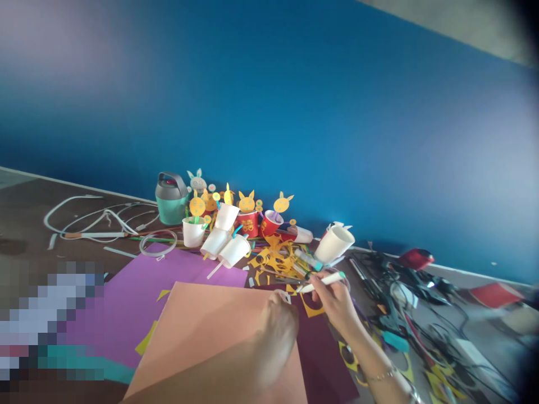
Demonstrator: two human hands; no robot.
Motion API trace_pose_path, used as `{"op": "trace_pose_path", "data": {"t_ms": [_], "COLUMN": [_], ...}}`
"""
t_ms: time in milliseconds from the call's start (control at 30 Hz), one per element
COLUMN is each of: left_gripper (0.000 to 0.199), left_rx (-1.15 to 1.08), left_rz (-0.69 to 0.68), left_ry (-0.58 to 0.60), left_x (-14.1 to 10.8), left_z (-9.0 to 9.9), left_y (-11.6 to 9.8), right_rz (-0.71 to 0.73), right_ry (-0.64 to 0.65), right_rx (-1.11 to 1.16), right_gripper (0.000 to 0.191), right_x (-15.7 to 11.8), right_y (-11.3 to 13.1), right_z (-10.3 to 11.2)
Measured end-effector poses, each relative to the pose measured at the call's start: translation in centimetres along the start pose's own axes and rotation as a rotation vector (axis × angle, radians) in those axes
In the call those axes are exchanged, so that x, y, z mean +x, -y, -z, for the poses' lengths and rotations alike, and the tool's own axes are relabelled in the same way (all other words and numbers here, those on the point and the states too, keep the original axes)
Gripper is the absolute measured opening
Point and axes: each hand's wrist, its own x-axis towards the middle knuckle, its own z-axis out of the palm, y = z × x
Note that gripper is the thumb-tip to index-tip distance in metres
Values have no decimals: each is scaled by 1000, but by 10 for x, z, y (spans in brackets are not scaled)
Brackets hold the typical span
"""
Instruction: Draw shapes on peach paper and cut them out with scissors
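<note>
Over a salmon card sheet (pixel 193 331), my feed shows the right hand (pixel 334 300) closed on a white marker (pixel 323 282); the blurred left hand (pixel 274 336), grip unclear, seems to steady the sheet.

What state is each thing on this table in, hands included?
Right hand, gripping marker
Marker, held, cap unclear
Left hand, blurred, on peach card
Peach card, flat on purple sheet
Purple sheet, flat
White cup, upright
Red cup, tipped over
Flask, upright, lid on
</note>
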Motion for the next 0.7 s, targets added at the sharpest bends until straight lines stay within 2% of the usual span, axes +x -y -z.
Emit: {"op": "trace_pose_path", "data": {"t_ms": [67,100,167,267,433,600,700], "left_gripper": [26,24,23,21,14,16,17], "left_rx": [93,103,36,-48,-72,-73,-59], "left_rz": [3,-51,-148,-204,-304,-375,-399], "left_ry": [64,97,147,249,336,386,416], "left_x": [-1,-1,1,11,32,44,48], "left_z": [10,16,25,30,29,39,46], "left_y": [8,13,21,31,41,42,40], "right_rz": [-12,-21,-49,-24,265,553,655], "right_ry": [-9,-8,-17,5,-27,-18,-23], "right_rx": [27,26,19,-8,-60,-181,-319], "right_gripper": [33,33,32,29,9,12,13], "right_x": [-20,-30,-46,-66,-90,-97,-92], "right_y": [-8,-11,-13,-8,4,14,14], "right_z": [4,4,5,0,-19,-37,-46]}}
